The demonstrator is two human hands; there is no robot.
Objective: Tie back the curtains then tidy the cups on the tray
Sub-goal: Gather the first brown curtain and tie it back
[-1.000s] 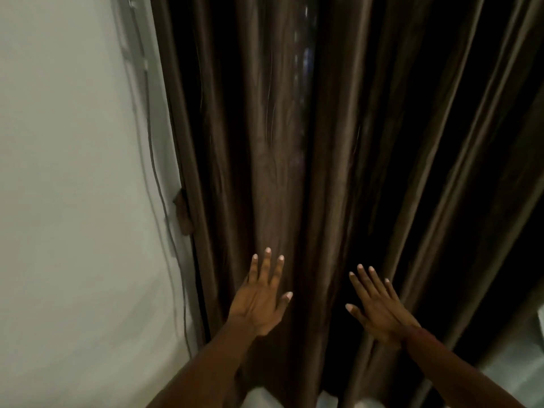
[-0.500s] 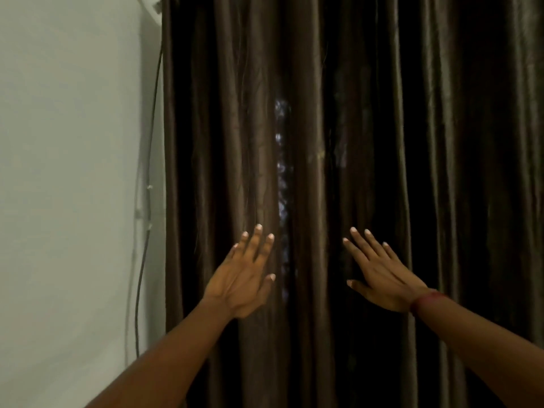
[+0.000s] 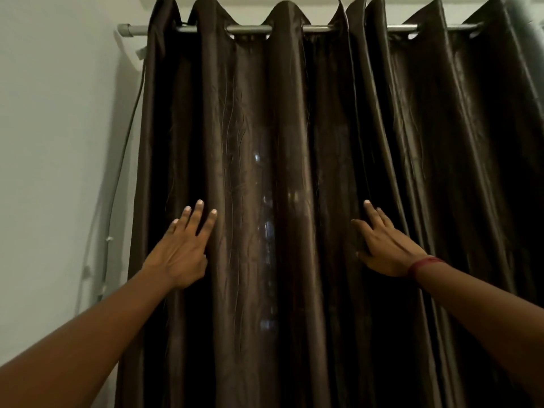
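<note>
Dark brown satin curtains point(image 3: 294, 142) hang drawn together in deep folds from a grey rod point(image 3: 247, 28) and fill most of the view. My left hand point(image 3: 182, 248) reaches up with straight, spread fingers against a fold on the left panel. My right hand point(image 3: 382, 245) lies flat with straight fingers on a fold near the seam between the two panels point(image 3: 353, 119); a red thread circles that wrist. Neither hand holds fabric. No cups or tray are in view.
A pale wall point(image 3: 59, 142) stands to the left of the curtains. A thin grey cable point(image 3: 123, 148) runs down the wall beside the curtain's left edge. Faint light shows through the fabric in the middle.
The view has tilted up, so the curtain rod now shows. Both hands have risen and moved wider apart, reaching the curtain folds.
</note>
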